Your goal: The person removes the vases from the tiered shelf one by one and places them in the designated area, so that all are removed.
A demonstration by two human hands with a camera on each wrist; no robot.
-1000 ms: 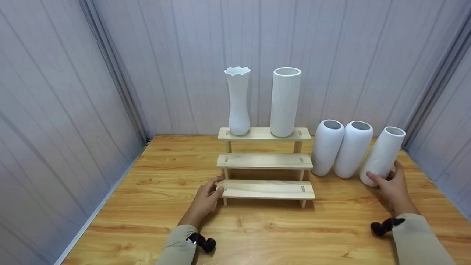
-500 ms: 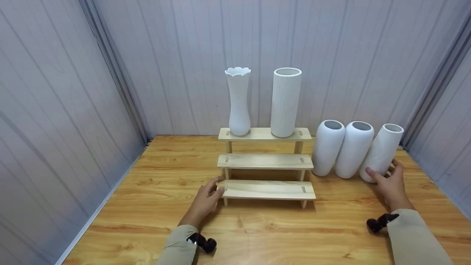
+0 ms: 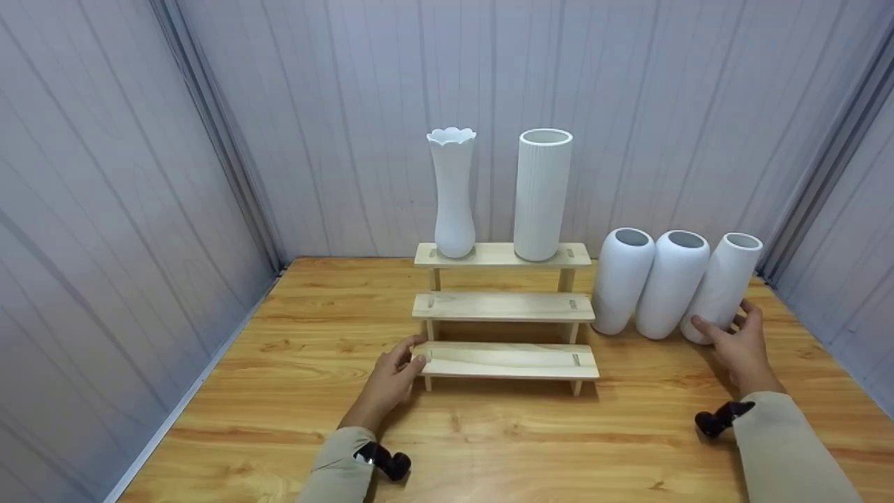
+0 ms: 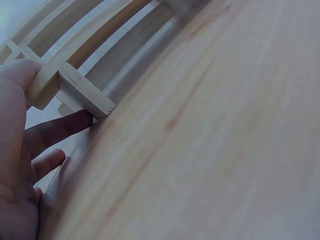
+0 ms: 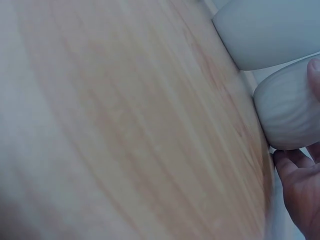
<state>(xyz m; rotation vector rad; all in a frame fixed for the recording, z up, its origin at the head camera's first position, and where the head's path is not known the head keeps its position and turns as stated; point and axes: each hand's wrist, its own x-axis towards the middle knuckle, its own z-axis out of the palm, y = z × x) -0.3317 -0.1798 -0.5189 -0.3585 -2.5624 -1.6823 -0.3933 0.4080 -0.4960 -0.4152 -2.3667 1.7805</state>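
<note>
Hand, right (image 3: 744,353), lower right of the head view: thumb in front, fingers behind, holding a vase (image 3: 723,283) near its base. Hand, left (image 3: 387,374), lower centre-left: thumb over the bottom step's left end, pinching the stand (image 3: 503,360); left wrist view puts one fingertip at its leg. Two smooth vases (image 3: 670,286) upright just left of the held one; contact with it unclear. Centre, top step: scalloped vase (image 3: 452,192) left, ribbed vase (image 3: 541,199) right, apart. All on wood-grain table (image 3: 279,419); pale wall (image 3: 377,105) behind.
</note>
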